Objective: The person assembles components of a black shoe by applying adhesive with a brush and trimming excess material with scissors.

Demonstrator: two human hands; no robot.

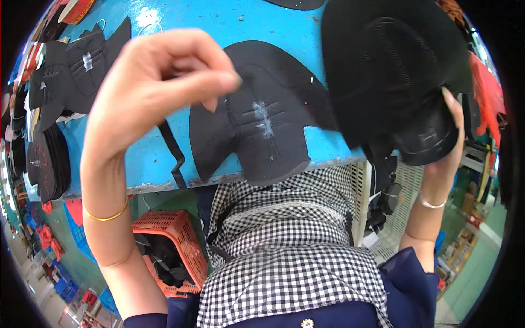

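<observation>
My left hand (169, 82) is raised over the table, thumb and fingers drawn together in a pinch. Blur hides whatever may be between the fingertips. My right hand (453, 128) grips the lower right edge of a large black moulded piece (383, 65) with stitched curved lines, held up above the table's right side. Between my hands, a flat black cut piece (262, 93) lies on the blue table (180, 126). A whitish smear and stitched lines mark its middle, and its lower edge reaches the table's front edge.
More black cut pieces (76, 71) lie at the left, above a dark stack (49, 164). A black strap (172, 150) hangs over the front edge. An orange basket (180, 235) with black items stands below left; a cream crate (404, 218) is below right.
</observation>
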